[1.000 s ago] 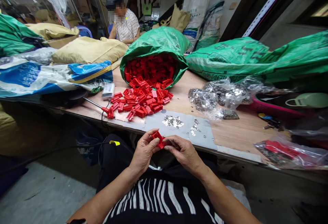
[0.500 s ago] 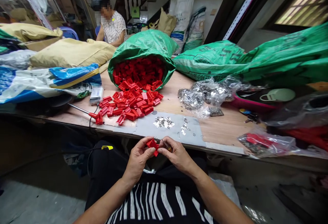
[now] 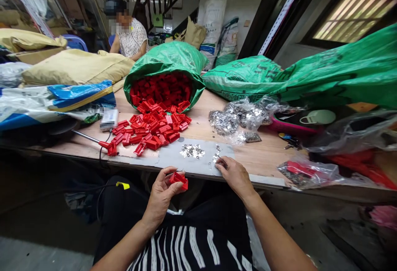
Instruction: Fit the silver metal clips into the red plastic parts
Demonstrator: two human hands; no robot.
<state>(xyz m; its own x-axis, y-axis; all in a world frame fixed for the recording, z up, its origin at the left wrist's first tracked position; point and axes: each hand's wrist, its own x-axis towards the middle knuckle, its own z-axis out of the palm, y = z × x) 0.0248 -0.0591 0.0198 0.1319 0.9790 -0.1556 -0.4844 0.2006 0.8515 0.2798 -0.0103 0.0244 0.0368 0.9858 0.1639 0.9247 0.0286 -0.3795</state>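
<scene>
My left hand [image 3: 161,193] holds a small red plastic part [image 3: 179,179] between thumb and fingers, just below the table's front edge. My right hand [image 3: 235,174] rests on the grey metal sheet [image 3: 173,158] at the table edge, its fingertips pinched among small silver metal pieces [image 3: 217,156]. A second little heap of silver pieces [image 3: 192,151] lies left of it. Further back, a pile of red plastic parts [image 3: 153,128] spills from an open green sack [image 3: 167,62].
A person sits at the far side behind tan sacks [image 3: 77,66]. Clear bags of silver pieces [image 3: 245,116] lie to the right, with green sacks [image 3: 325,72] behind. A red-handled tool [image 3: 102,143] lies at the left near blue-and-white bags [image 3: 56,101].
My right hand has left the red part and reached forward onto the metal sheet among the silver pieces. My left hand keeps the red part. The view has swung right.
</scene>
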